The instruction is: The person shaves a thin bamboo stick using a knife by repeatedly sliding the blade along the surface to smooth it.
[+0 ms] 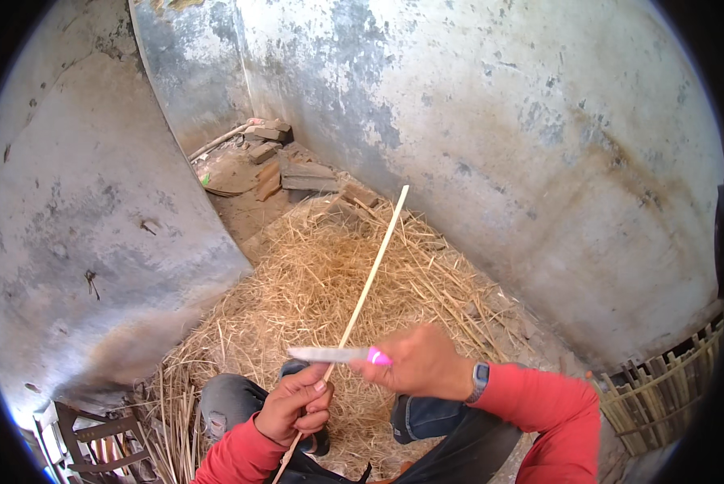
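- left hand (296, 410) is closed in a fist around the lower part of a thin pale stick (367, 282), whose long axis slants up and right, away from the body.
- knife (329, 354), flat grey blade with pink handle, lies crosswise on the stick just above that fist.
- right hand (414, 363) grips the handle, fingers curled.
- dry yellow straw (297, 298) lies below.

Stained plaster walls (499, 121) enclose a straw-strewn floor (313, 282); bricks (297, 169) in corner

Red long sleeves (539, 403), wristwatch (479, 377), seemingly grey trousers (233, 399).
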The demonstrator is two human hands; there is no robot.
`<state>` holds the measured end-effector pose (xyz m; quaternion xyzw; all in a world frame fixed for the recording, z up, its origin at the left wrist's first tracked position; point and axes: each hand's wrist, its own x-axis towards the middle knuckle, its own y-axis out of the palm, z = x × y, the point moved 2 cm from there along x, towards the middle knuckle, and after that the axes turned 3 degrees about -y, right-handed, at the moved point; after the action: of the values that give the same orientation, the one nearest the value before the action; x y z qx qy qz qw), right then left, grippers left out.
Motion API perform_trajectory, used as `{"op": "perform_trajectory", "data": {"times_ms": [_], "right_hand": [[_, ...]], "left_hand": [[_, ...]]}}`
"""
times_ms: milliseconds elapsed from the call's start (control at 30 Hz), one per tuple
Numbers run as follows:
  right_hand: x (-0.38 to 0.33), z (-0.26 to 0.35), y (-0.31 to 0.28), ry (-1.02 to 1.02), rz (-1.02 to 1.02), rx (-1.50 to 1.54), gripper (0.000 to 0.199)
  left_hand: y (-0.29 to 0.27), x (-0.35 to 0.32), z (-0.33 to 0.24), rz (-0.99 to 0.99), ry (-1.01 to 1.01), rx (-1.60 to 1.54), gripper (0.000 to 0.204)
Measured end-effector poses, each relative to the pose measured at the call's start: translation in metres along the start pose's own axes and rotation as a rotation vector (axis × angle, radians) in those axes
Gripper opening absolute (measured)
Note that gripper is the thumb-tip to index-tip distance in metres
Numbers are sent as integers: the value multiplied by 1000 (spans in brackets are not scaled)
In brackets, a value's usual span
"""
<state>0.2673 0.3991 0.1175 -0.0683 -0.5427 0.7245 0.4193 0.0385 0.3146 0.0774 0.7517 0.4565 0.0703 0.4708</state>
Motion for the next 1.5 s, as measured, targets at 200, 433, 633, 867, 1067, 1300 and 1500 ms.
{"op": "perform_trajectory", "data": {"times_ms": [200,433,633,867,1067,1300,1500], "right_hand": [[20,-35,-11,27,-222,-149,45],[0,-135,-105,613,-718,-247,58],[-10,-88,-79,473,-693,174,60],[6,-59,-65,425,-589,616,46],[8,-60,-59,422,-587,548,51],[5,-52,-51,346,-535,670,44],[2,-65,-67,335,-648,427,37]], "left_hand": [[-9,0,-3,-24,51,-27,54],[2,-21,13,151,19,71,55],[-8,-17,7,82,-34,-88,53],[1,-7,8,125,-115,-56,53],[-2,-2,15,160,-159,-60,54],[-2,3,13,214,-180,-192,54],[0,6,13,233,-175,-211,54]]}}
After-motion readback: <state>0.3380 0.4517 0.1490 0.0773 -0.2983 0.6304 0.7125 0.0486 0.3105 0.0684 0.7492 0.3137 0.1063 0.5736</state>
